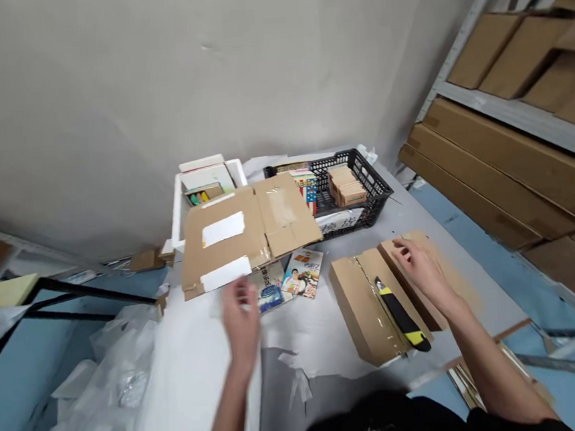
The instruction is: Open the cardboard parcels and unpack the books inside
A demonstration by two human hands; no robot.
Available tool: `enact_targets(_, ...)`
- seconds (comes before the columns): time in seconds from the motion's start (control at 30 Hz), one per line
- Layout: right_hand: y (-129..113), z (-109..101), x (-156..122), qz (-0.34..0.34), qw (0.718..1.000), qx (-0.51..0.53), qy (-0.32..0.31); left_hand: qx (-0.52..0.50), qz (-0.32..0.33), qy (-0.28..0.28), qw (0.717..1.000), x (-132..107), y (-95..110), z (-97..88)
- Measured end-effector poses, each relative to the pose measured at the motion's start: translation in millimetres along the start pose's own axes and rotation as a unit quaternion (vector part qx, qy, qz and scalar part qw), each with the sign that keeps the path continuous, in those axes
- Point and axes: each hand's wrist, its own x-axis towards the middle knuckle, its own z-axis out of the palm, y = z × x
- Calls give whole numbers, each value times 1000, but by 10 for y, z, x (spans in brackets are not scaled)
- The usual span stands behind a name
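Taped carton [353, 303] is set on the worktop [324, 350], flaps down, clear tape along the seam; whether the tape has been cut can't be told. Utility knife [399, 313] is laid on top, held by neither hand. 2nd carton [454, 269] is placed just beside; right hand [420, 269] is held over it, fingers loosely bent and apart, nothing pinched. Left hand [241, 317] is held by the lower edge of the cardboard sheet [255, 225]; blurred, so finger state can't be told. Looks done: sheet opened flat. Apparently left: taped carton, not yet opened. 2 booklets [303, 272] are left loose by the sheet. Behind, black crate [379, 194] and white bin [175, 215] are part filled.
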Motion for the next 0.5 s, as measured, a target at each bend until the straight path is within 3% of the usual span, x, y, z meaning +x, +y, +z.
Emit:
enact_targets(0.07, 202, 0, -368, 19, 999, -51, -4, -65, 0, -149, 987, -605, 262, 518)
enact_targets(0.1, 266, 54, -541, 15, 998, -68, -11, -78, -1, -194, 978, -873, 367, 778)
enact_targets(0.17, 318, 232, -838, -6, 996, -84, -30, -69, -13, -233, 970, -1294, 505, 1233)
enact_targets(0.23, 298, 432, -1047, -21, 995, -92, -43, -54, -38, -255, 965, -1556, 542, 1552)
enact_targets(0.37, 221, 657, -1199, -2, 992, -114, -51, -26, -59, -283, 957, -1779, 435, 1811)
enact_targets(0.5, 319, 602, -1099, 36, 992, -83, -86, -36, -43, -273, 960, -1857, 313, 1865)
